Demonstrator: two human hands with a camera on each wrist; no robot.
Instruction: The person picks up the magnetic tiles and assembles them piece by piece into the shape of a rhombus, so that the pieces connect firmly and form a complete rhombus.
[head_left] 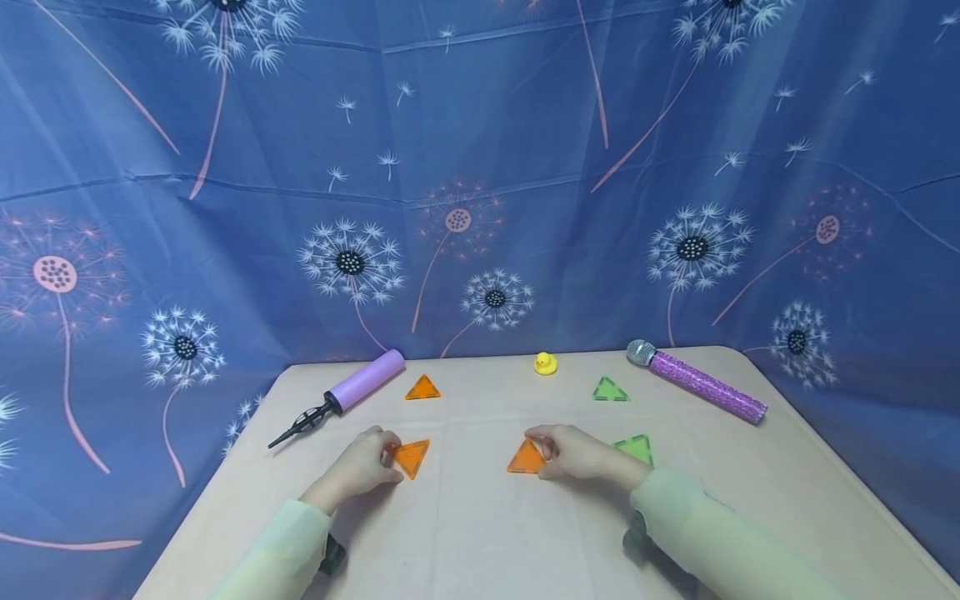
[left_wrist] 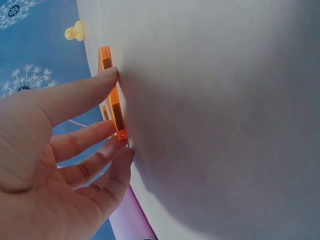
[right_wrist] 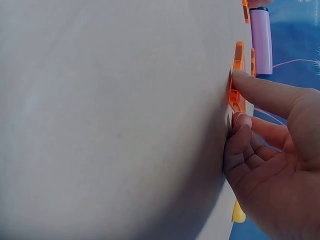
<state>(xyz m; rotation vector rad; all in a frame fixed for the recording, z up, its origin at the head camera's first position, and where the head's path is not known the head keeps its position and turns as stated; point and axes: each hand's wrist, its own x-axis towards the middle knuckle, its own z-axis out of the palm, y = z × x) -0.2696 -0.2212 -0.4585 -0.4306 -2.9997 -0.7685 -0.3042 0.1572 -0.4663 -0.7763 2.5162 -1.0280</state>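
Note:
On the left of the table, my left hand [head_left: 362, 465] pinches an orange triangular tile [head_left: 413, 457] between thumb and fingers. In the left wrist view the thumb presses the edge of that tile [left_wrist: 116, 102], with the fingertips at its other side. To the right, my right hand [head_left: 581, 452] pinches a second orange triangular tile [head_left: 527, 458] at its right side. The right wrist view has the thumb against the edge of this tile [right_wrist: 237, 75] and the other fingers curled beneath. Both tiles are low at the tabletop, with a gap between them.
A third orange triangular tile [head_left: 423, 387] lies farther back. Green triangular tiles [head_left: 611, 390] are on the right, one partly behind my right forearm. A purple hand pump [head_left: 367, 381], a yellow rubber duck [head_left: 545, 363] and a glittery purple microphone [head_left: 705, 385] line the table's back.

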